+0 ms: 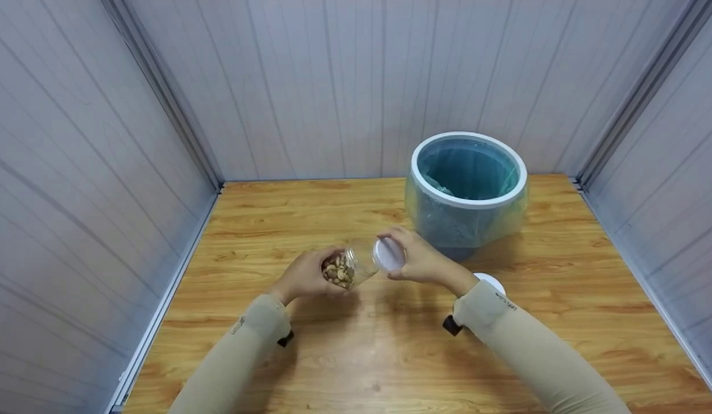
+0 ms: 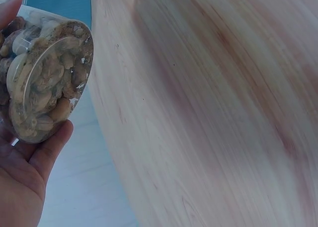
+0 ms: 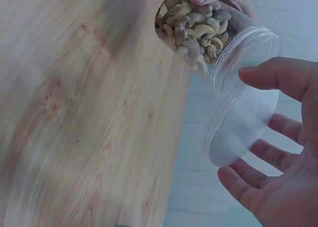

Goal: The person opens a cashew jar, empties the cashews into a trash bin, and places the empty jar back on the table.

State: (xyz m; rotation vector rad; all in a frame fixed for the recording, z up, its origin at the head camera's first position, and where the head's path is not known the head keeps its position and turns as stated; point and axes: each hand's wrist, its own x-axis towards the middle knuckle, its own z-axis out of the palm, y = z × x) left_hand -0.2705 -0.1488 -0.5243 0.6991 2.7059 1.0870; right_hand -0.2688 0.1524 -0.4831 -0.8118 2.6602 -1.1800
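My left hand (image 1: pixel 309 277) grips a clear screw-thread jar (image 1: pixel 362 261), tilted with its mouth to the right. Cashew nuts (image 3: pixel 196 31) fill its lower part. In the left wrist view the fingers (image 2: pixel 52 150) wrap the jar near its base. Right at the mouth, my right hand (image 1: pixel 422 260) holds a round white lid (image 1: pixel 390 255) with a clear rim, thumb on one side and fingers on the other. The right wrist view has this lid (image 3: pixel 243 125) beside the jar's threaded neck; whether they touch, I cannot tell.
Behind my right hand stands a bin (image 1: pixel 470 203) with a white rim and a translucent bag liner. A white round piece (image 1: pixel 492 282) lies on the wooden table (image 1: pixel 310 207), partly hidden by my right wrist. Pale panels (image 1: pixel 344 86) enclose the back and sides.
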